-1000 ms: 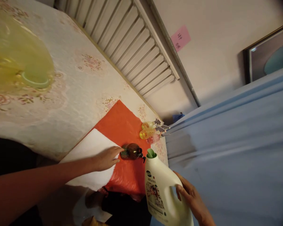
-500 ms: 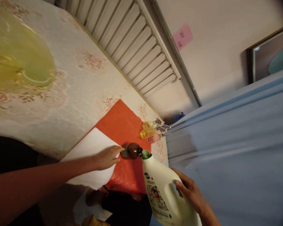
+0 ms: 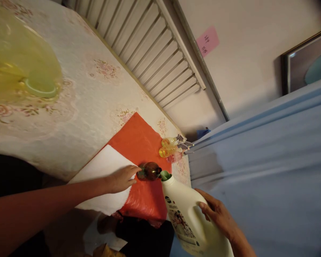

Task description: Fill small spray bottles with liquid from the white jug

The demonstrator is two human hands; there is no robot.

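My right hand (image 3: pixel 216 214) is wrapped round the handle of a large white detergent jug (image 3: pixel 188 214) with a green spout, tilted so the spout meets the mouth of a small brown bottle (image 3: pixel 150 171). That brown bottle stands on an orange sheet (image 3: pixel 139 146). My left hand (image 3: pixel 121 178) rests beside the brown bottle, fingertips pinched on its base, over a white sheet (image 3: pixel 104 167).
Three small spray bottles (image 3: pixel 171 150) with yellow and pink liquid stand at the table's far corner. A yellow-green plastic item (image 3: pixel 18 67) lies on the floral tablecloth (image 3: pixel 82 96). Blue fabric (image 3: pixel 256 171) hangs on the right, a slatted shutter (image 3: pixel 155 53) behind.
The jug has moved left and tipped further, bringing its green spout from above the brown bottle down against the bottle's mouth. My left hand has stayed put.
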